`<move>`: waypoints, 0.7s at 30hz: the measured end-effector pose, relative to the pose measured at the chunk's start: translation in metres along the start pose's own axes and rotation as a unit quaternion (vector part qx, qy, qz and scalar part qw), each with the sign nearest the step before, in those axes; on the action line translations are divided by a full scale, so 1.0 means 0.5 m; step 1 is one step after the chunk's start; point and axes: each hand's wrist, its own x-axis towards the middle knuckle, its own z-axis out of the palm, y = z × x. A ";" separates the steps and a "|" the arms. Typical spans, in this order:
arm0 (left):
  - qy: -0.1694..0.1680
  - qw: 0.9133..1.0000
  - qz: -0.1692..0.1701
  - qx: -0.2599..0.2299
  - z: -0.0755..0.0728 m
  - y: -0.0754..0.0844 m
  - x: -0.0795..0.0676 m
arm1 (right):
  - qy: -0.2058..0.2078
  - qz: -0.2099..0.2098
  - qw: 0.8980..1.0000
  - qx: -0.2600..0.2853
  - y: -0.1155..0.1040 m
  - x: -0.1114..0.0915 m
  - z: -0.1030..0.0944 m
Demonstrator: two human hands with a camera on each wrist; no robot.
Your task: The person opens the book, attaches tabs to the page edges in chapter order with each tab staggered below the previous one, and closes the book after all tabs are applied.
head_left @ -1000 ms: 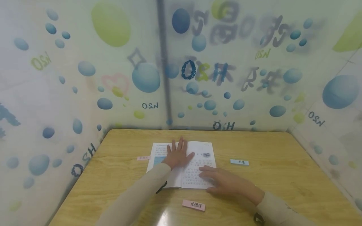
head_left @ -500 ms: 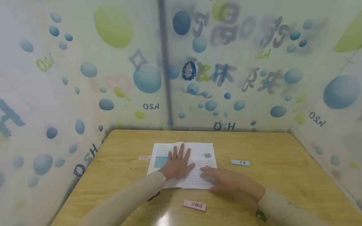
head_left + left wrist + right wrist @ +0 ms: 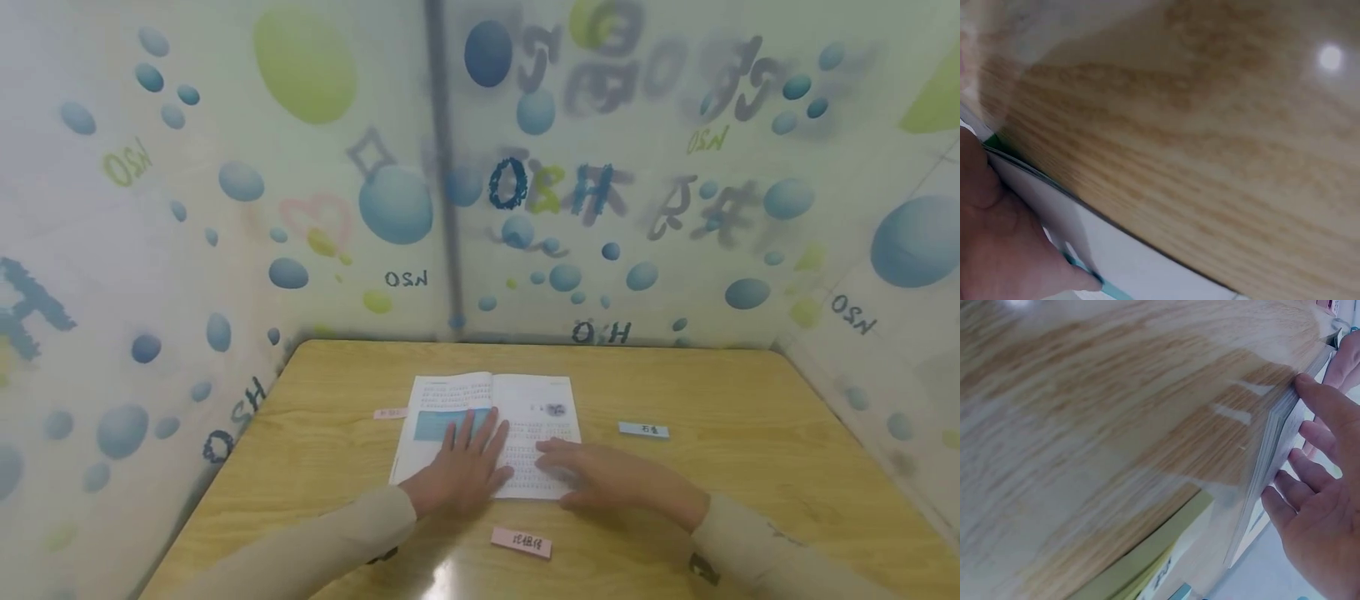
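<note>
An open book (image 3: 528, 392) with printed text and a blue picture on its left page lies on the wooden table. My left hand (image 3: 459, 473) rests on the lower middle of the book, fingers spread and covering part of both pages. In the left wrist view, that hand (image 3: 1004, 250) lies over the page near the book's edge (image 3: 1122, 247). My right hand (image 3: 615, 482) is at the lower right of the right page. The right wrist view shows its fingers (image 3: 1294, 494) relaxed along the book's side (image 3: 1266, 450), the thumb near a corner.
A pink slip with handwriting (image 3: 521, 542) lies in front of the book, and a blue one (image 3: 643, 430) lies to its right. Another pink slip (image 3: 390, 413) sits by the left edge. Patterned walls (image 3: 600, 250) enclose the table (image 3: 712, 383).
My left hand has slid down the pages toward me, uncovering the upper left text and most of the blue picture. My right hand has stayed at the right page.
</note>
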 end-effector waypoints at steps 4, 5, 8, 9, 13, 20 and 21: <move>-0.010 1.000 0.019 -0.008 -0.003 0.004 -0.024 | 0.001 0.002 1.000 0.008 -0.001 -0.004 -0.003; -0.014 1.000 0.023 -0.013 -0.004 0.004 -0.030 | 0.000 0.002 1.000 0.009 0.001 -0.004 -0.003; -0.031 0.999 0.027 -0.020 -0.017 0.009 -0.047 | -0.005 0.000 1.000 0.015 0.010 -0.005 -0.005; -0.030 0.999 0.031 -0.019 -0.017 0.009 -0.049 | -0.007 0.003 1.000 0.020 0.015 -0.006 -0.006; -0.034 0.999 0.034 -0.012 -0.015 0.008 -0.049 | 0.004 0.015 0.999 0.029 0.037 -0.011 -0.019; -0.060 0.997 0.030 -0.035 -0.019 0.006 -0.046 | 0.091 0.057 0.994 0.019 0.092 -0.050 -0.077; -0.064 0.997 0.030 -0.039 -0.018 0.005 -0.045 | 0.096 0.066 0.993 0.005 0.104 -0.058 -0.084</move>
